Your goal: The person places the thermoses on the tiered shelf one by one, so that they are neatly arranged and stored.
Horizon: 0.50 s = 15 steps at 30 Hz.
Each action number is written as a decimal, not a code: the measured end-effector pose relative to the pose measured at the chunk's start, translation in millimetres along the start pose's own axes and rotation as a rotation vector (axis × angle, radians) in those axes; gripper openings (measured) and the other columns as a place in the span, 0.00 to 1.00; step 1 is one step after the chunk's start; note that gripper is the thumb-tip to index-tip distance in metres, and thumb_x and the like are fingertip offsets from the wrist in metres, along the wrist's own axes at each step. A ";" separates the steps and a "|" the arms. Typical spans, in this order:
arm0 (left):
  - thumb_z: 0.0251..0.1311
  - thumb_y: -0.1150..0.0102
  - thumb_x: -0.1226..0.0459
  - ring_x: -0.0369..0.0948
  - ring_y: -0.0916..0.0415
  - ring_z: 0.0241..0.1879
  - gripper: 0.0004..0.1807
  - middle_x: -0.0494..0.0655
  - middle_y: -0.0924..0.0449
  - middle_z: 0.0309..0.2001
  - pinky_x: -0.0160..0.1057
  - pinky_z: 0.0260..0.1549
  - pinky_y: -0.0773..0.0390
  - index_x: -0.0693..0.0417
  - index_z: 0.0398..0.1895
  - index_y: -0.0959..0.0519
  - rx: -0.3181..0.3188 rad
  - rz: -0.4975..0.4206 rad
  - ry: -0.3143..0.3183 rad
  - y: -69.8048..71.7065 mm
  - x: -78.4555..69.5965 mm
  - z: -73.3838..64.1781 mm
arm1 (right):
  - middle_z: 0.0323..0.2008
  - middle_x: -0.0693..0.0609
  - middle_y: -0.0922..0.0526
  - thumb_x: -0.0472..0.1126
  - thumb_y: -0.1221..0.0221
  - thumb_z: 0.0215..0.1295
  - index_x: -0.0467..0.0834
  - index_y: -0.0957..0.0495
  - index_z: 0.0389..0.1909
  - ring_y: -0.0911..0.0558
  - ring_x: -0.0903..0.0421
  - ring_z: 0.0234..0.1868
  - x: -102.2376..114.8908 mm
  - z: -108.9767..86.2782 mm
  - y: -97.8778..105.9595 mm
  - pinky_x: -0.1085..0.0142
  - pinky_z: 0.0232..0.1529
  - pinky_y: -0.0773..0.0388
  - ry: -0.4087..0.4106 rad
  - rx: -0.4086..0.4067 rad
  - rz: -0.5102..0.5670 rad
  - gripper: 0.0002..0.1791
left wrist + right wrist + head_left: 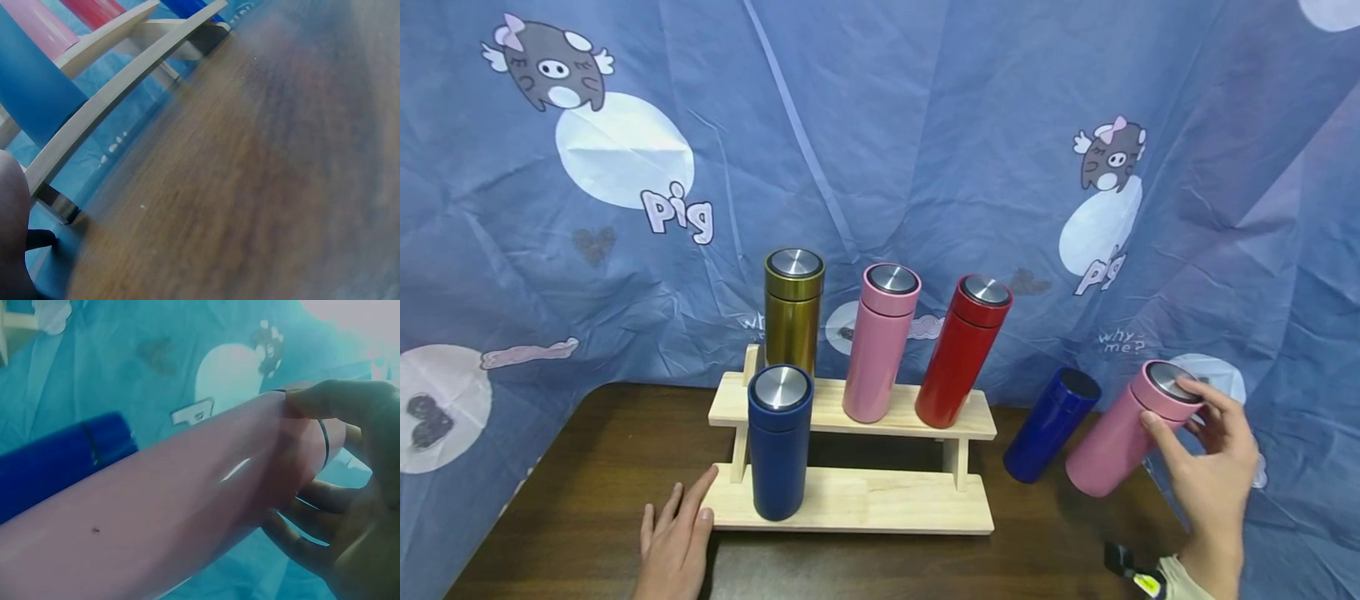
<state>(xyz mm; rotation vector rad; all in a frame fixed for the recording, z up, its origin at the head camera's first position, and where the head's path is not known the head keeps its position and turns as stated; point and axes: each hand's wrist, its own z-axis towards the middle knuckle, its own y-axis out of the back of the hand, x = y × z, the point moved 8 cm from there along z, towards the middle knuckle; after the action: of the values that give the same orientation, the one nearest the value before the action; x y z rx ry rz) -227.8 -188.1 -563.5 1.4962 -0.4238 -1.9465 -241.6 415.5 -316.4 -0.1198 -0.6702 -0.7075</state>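
My right hand (1213,467) grips a pink thermos bottle (1108,446) around its lid end, thumb on the near side and fingers round the far side. The same pink bottle (156,500) fills much of the right wrist view. Just left of it stands a glossy blue bottle (1047,433) with a dark top. With fingers extended, my left hand (676,542) lies at the left end of the wooden two-tier rack (880,504), fingertips right at the lower shelf. Beside those fingers, a dark blue bottle (780,458) with a silver lid stands on that lower shelf.
On the rack's upper shelf stand a gold bottle (792,325), another pink bottle (880,354) and a red bottle (958,358). The rack sits on a dark brown wooden table (587,467). Behind hangs a blue cloth (865,125) with pig prints.
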 end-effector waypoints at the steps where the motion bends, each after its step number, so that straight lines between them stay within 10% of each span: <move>1: 0.91 0.66 0.59 0.84 0.42 0.75 0.26 0.68 0.28 0.76 0.84 0.75 0.67 0.54 0.83 0.35 -0.001 0.000 0.000 0.0 0.0 -0.1 | 0.57 0.55 0.11 0.11 0.30 0.50 0.24 0.19 0.63 0.12 0.61 0.55 3.0 0.2 -0.8 0.78 0.52 0.18 0.008 0.008 0.018 0.34; 15: 0.91 0.68 0.58 0.84 0.44 0.76 0.26 0.69 0.29 0.77 0.85 0.74 0.68 0.54 0.84 0.36 0.028 0.012 0.027 -0.7 1.0 1.1 | 0.56 0.47 0.10 0.04 0.38 0.45 0.19 0.22 0.63 0.11 0.58 0.53 43.2 -7.6 -23.4 0.74 0.55 0.17 0.037 0.122 0.390 0.37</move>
<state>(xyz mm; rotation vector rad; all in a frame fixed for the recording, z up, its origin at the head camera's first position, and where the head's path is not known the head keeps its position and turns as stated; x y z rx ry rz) -229.1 -188.4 -564.3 1.5322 -0.4484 -1.9166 -228.2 370.9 -298.9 -0.1207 -0.6292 -0.2928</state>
